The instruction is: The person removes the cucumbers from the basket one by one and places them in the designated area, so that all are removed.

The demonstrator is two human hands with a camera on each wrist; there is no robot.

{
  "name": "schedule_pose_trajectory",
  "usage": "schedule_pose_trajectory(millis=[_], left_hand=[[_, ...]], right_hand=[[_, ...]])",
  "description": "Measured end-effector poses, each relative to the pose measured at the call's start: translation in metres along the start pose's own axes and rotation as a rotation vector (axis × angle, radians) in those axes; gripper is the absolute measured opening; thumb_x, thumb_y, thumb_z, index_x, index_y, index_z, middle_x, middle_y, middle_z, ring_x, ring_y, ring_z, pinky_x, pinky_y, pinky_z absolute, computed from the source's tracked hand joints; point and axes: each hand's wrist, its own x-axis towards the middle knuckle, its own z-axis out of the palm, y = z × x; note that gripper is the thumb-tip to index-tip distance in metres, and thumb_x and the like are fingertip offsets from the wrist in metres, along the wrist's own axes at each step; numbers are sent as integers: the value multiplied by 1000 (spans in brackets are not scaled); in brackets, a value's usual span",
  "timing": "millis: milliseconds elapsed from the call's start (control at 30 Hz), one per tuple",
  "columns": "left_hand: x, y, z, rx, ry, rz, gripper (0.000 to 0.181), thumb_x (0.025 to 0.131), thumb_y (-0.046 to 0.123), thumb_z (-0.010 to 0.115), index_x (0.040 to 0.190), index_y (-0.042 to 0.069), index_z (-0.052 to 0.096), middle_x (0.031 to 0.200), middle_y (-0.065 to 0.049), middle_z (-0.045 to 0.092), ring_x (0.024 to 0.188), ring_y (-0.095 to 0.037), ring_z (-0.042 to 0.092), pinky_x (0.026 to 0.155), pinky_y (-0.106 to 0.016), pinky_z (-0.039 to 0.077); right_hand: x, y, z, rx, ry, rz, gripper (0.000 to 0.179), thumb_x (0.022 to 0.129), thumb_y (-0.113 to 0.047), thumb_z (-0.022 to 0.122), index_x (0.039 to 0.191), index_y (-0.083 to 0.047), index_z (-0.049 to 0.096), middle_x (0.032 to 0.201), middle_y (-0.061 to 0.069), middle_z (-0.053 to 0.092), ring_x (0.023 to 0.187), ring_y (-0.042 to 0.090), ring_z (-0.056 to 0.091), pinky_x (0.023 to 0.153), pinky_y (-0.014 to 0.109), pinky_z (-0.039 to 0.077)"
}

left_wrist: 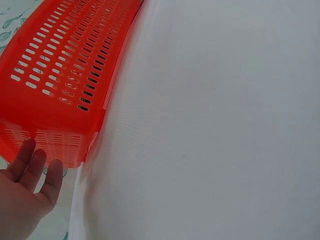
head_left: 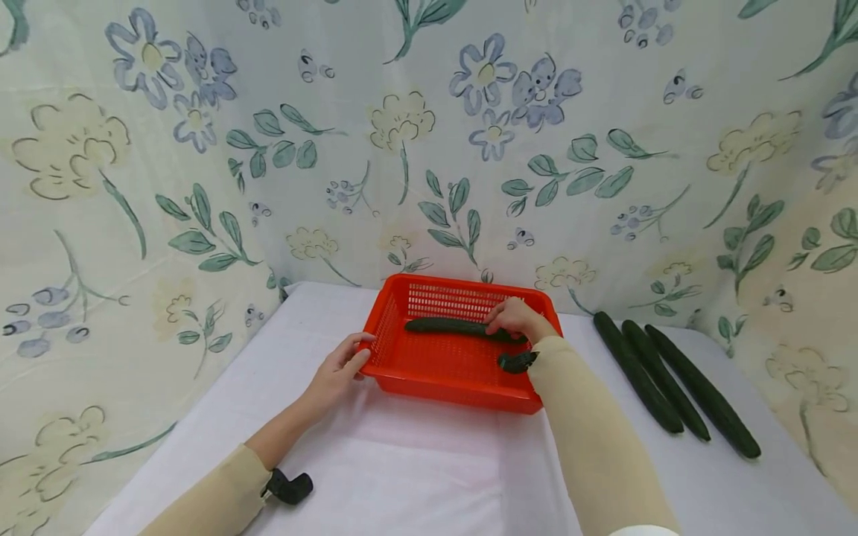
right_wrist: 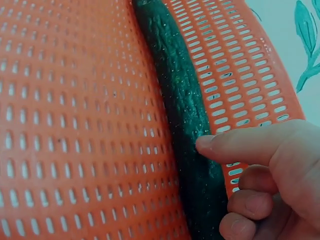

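Note:
A red plastic basket [head_left: 462, 394] with slotted walls stands on the white-covered table. My left hand [head_left: 345, 362] holds its left side at the rim; in the left wrist view, fingers [left_wrist: 34, 167] lie against the outer wall. Inside, a long dark green cucumber [head_left: 439, 325] lies along the back wall on the basket floor. My right hand [head_left: 516, 316] reaches in over the right half of this cucumber and holds it. The right wrist view shows one extended digit on the cucumber [right_wrist: 182, 100], with the other fingers [right_wrist: 250, 202] curled beside it.
Three more cucumbers [head_left: 637, 372] lie side by side on the table to the right of the basket, slanting toward the front right. A floral curtain [head_left: 429, 149] hangs behind the table and round both sides. White cloth [head_left: 415, 476] covers the table.

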Motion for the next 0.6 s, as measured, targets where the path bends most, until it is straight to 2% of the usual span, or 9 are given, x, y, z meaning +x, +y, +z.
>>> schedule_pose_trajectory(millis=[100, 300, 400, 500, 600], left_hand=[[1, -2, 0, 0, 2, -4, 38, 106, 27, 51, 142, 17, 49, 124, -23, 57, 101, -25, 58, 90, -42, 55], [1, -2, 0, -2, -6, 1, 38, 106, 27, 52, 142, 17, 48, 125, -24, 55, 101, -23, 58, 89, -40, 55], [1, -2, 1, 2, -7, 3, 37, 106, 27, 51, 142, 18, 48, 125, -23, 56, 100, -23, 58, 89, -39, 55], [1, -1, 1, 6, 0, 7, 38, 106, 27, 51, 142, 17, 49, 125, -24, 56, 100, -23, 59, 89, -40, 55], [1, -2, 1, 13, -1, 17, 38, 106, 26, 51, 143, 14, 48, 125, -25, 56, 99, -22, 59, 88, -41, 55]], right_hand=[[-1, 0, 2, -29, 0, -13, 33, 85, -15, 78, 116, -5, 75, 87, 6, 67, 49, 15, 43, 49, 25, 41], [-1, -6, 6, -134, 25, -9, 27, 84, -17, 79, 108, -5, 78, 95, 7, 71, 70, 22, 53, 56, 30, 46], [0, -8, 8, -160, 22, -20, 23, 85, -18, 79, 103, -5, 80, 91, 7, 71, 72, 23, 53, 54, 30, 44], [2, -8, 11, -150, 6, -48, 17, 85, -20, 79, 96, -7, 81, 82, 6, 68, 68, 22, 51, 55, 29, 40], [1, -6, 13, -136, 9, -70, 17, 86, -23, 78, 94, -8, 81, 84, 5, 72, 76, 21, 55, 65, 29, 44]])
